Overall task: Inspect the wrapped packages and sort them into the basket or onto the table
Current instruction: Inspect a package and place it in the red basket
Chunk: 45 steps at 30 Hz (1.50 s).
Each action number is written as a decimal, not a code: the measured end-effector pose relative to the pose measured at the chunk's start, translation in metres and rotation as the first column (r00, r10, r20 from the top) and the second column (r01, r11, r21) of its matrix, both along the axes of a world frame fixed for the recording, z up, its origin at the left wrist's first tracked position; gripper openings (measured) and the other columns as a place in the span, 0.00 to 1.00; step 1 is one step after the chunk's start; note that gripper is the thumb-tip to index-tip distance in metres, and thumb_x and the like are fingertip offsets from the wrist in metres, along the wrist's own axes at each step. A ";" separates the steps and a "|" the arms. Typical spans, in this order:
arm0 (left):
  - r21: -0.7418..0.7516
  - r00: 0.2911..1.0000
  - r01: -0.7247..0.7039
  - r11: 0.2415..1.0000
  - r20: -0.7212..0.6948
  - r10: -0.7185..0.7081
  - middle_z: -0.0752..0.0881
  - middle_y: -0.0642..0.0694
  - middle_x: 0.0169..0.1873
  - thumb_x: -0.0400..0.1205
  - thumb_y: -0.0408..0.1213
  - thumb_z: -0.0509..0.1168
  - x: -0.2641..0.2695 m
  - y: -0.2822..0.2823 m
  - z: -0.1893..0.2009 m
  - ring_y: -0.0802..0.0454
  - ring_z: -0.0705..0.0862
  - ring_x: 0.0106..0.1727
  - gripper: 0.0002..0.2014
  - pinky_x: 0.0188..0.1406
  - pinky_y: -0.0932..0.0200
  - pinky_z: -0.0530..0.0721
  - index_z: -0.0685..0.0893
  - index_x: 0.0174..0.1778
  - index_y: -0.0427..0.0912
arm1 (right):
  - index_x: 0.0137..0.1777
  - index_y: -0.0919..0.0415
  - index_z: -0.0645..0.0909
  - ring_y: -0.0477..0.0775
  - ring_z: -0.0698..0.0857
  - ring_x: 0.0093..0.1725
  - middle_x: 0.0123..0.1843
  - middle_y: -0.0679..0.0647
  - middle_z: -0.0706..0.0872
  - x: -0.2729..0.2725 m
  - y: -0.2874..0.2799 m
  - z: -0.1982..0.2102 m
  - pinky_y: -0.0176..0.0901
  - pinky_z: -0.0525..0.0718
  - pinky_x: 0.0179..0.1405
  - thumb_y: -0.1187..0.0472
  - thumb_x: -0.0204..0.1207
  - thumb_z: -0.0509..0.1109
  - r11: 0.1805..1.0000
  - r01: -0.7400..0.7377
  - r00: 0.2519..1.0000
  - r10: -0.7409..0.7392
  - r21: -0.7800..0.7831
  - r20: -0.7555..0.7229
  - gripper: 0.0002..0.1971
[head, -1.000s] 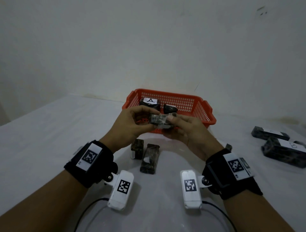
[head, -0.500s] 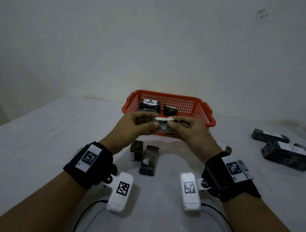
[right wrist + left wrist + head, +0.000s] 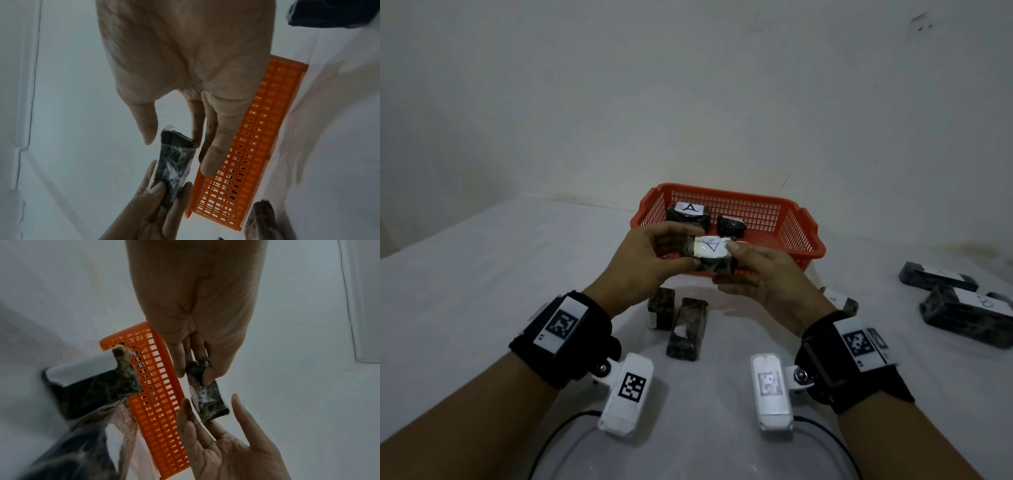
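Inside orange basket, two wrapped packages.

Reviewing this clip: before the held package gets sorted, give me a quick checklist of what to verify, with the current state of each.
1. Held package gripped at both ends by left hand and right hand: ok.
2. Its white label turned toward the head camera: ok.
3. Label mark legible: ok, a triangle-like "A".
4. Matches a basket item: ok, the labelled package in the basket also shows "A".
5. Free space in the basket: ok, its right half is bare.
6. Wrapping intact on all sides: cannot tell, parts are hidden by fingers.
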<state>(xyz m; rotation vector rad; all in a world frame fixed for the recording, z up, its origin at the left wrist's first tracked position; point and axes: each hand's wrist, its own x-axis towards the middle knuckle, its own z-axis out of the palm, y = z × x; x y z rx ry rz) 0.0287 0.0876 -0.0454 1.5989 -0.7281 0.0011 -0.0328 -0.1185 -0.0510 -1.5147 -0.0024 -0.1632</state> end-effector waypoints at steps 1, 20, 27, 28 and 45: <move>0.005 1.000 0.006 1.000 0.004 -0.006 0.93 0.52 0.56 0.76 0.21 0.76 0.000 0.000 0.000 0.60 0.92 0.59 0.20 0.54 0.66 0.90 0.89 0.62 0.42 | 0.64 0.64 0.89 0.64 0.94 0.57 0.59 0.61 0.95 0.000 0.000 0.001 0.49 0.93 0.52 0.54 0.84 0.73 1.000 0.003 1.000 -0.003 0.006 -0.004 0.16; 0.115 0.999 -0.007 0.993 -0.040 0.011 0.95 0.50 0.48 0.82 0.31 0.74 -0.003 -0.002 0.006 0.55 0.93 0.49 0.11 0.49 0.63 0.90 0.93 0.59 0.44 | 0.63 0.66 0.88 0.59 0.95 0.56 0.56 0.59 0.95 0.001 0.002 0.004 0.50 0.94 0.55 0.69 0.76 0.80 0.987 0.075 0.988 -0.054 -0.140 0.144 0.15; 0.062 0.996 -0.022 0.998 -0.083 0.027 0.95 0.50 0.47 0.82 0.32 0.74 0.000 0.000 0.004 0.54 0.94 0.49 0.09 0.52 0.61 0.92 0.93 0.58 0.44 | 0.64 0.59 0.89 0.54 0.94 0.60 0.58 0.56 0.95 0.001 0.002 0.004 0.51 0.93 0.61 0.70 0.74 0.82 0.973 0.118 0.980 -0.082 -0.199 0.181 0.19; 0.071 0.996 -0.021 0.997 -0.082 0.027 0.95 0.49 0.46 0.81 0.31 0.75 0.000 0.000 0.005 0.54 0.94 0.48 0.09 0.53 0.59 0.92 0.93 0.56 0.42 | 0.65 0.58 0.88 0.53 0.94 0.59 0.58 0.56 0.95 0.001 0.002 0.004 0.52 0.92 0.62 0.70 0.73 0.83 0.968 0.140 0.977 -0.101 -0.209 0.189 0.20; 0.046 0.985 0.112 0.993 -0.140 -0.105 0.91 0.49 0.62 0.80 0.47 0.73 0.000 -0.001 0.004 0.53 0.91 0.62 0.24 0.61 0.55 0.91 0.84 0.71 0.45 | 0.64 0.62 0.89 0.61 0.93 0.62 0.60 0.61 0.94 -0.001 0.012 0.007 0.55 0.90 0.66 0.65 0.82 0.74 0.998 -0.023 0.995 0.029 -0.065 0.092 0.13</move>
